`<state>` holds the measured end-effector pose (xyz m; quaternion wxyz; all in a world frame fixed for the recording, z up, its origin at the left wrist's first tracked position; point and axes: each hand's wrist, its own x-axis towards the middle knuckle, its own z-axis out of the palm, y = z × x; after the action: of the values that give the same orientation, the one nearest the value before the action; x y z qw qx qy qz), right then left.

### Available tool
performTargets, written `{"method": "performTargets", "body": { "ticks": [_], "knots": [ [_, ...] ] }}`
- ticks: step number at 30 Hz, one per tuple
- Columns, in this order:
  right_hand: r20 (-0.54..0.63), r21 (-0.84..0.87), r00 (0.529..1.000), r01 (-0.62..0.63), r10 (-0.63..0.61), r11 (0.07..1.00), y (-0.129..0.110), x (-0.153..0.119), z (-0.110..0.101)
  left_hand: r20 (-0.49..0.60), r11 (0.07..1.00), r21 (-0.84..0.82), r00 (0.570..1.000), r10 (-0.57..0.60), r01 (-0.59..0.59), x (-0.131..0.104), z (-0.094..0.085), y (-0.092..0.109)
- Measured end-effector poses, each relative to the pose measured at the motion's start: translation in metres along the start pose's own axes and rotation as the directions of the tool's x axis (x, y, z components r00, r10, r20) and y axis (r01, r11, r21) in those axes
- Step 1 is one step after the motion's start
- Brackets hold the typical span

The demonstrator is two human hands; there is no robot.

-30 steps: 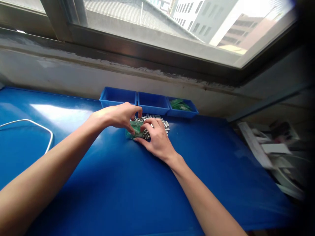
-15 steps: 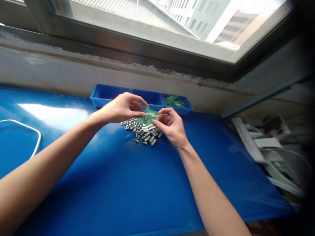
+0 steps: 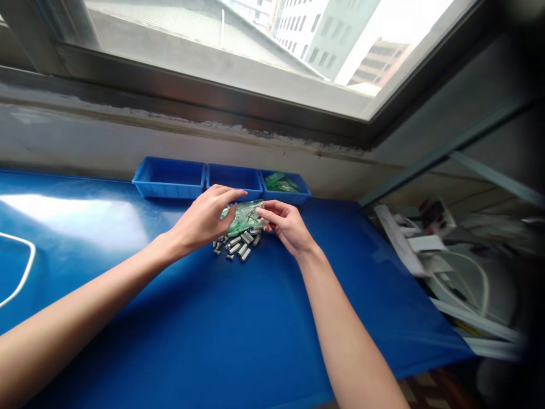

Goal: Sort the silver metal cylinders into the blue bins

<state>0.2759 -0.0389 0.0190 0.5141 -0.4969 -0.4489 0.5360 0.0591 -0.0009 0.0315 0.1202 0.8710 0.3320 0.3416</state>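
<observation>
A small see-through plastic bag with green on it (image 3: 244,217) hangs just above a heap of silvery metal pieces (image 3: 240,245), some of them short cylinders or hex-shaped spacers. My right hand (image 3: 287,224) pinches the bag's right edge between thumb and fingers. On the other side, my left hand (image 3: 206,218) has its thumb and fingers apart, with the thumb close against the bag's left end. Part of the heap is hidden behind the bag and my left hand.
Along the wall stand three blue bins: a left bin (image 3: 170,190), a middle bin (image 3: 238,170) and a right bin (image 3: 305,196) with green bags inside. A white cable (image 3: 29,261) lies at left on the blue table (image 3: 213,341). Clutter and a white round basin-like item (image 3: 481,284) sit at right.
My left hand's fingers have come off the bag and spread apart. The bag is now flatter and more opened out, held by my right hand. The whole view has shifted slightly.
</observation>
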Motion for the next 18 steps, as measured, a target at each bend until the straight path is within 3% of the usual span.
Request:
{"method": "performTargets", "body": {
  "ticks": [3,6,8,10,14,18],
  "knots": [
    [-0.195,0.073,0.98,0.057,-0.041,0.996,0.0,0.004,-0.005,0.021,0.999,0.028,1.0,-0.017,0.016,-0.003,0.005,0.006],
    [-0.464,0.145,0.878,0.201,-0.113,0.969,0.003,0.011,-0.013,0.112,0.996,0.088,0.994,-0.003,-0.006,-0.005,0.007,0.007],
    [-0.549,0.203,0.824,0.291,-0.137,0.935,0.006,0.015,-0.017,0.163,0.99,0.136,0.987,0.002,-0.025,-0.007,0.007,0.005],
    [-0.552,0.262,0.821,0.336,-0.145,0.905,0.009,0.018,-0.02,0.199,0.982,0.185,0.98,-0.009,-0.029,-0.008,0.007,0.004],
    [-0.491,0.309,0.861,0.316,-0.134,0.897,0.009,0.019,-0.021,0.247,0.968,0.249,0.967,-0.054,-0.01,-0.01,0.007,0.0],
    [-0.469,0.316,0.874,0.297,-0.123,0.901,0.004,0.017,-0.02,0.25,0.976,0.218,0.966,-0.07,0.014,-0.011,0.009,-0.004]
  ]
}}
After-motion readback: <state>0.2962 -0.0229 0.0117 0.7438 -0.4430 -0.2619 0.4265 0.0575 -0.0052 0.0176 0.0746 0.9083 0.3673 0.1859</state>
